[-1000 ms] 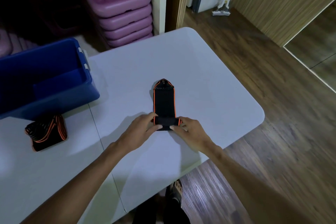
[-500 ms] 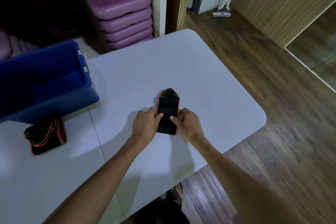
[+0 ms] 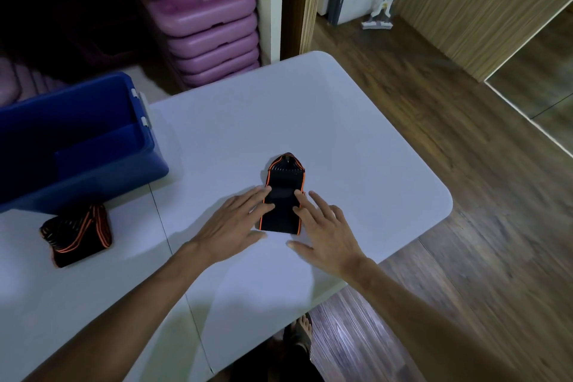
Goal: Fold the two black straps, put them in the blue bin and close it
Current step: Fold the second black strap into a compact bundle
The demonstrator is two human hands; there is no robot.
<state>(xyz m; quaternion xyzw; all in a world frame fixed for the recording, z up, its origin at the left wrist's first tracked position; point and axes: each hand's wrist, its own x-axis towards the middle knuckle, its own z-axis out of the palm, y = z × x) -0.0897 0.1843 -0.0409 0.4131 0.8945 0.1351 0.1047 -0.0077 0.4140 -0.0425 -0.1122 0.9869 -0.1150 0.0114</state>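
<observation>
The folded black strap [image 3: 282, 195] is lying mid-table, and you are pressing it flat with left hand [image 3: 231, 222] and right hand [image 3: 325, 231], fingers spread, gripping nothing. Its springy layers are likely to unfold if released. The second strap [image 3: 76, 234] is waiting near the open blue bin [image 3: 93, 170], far left

I see both my forearms bare, no sleeves, no watch or rings on my left hand [image 3: 231, 223] or right hand [image 3: 325, 228]; a sandal [image 3: 302, 333] on one foot.
</observation>
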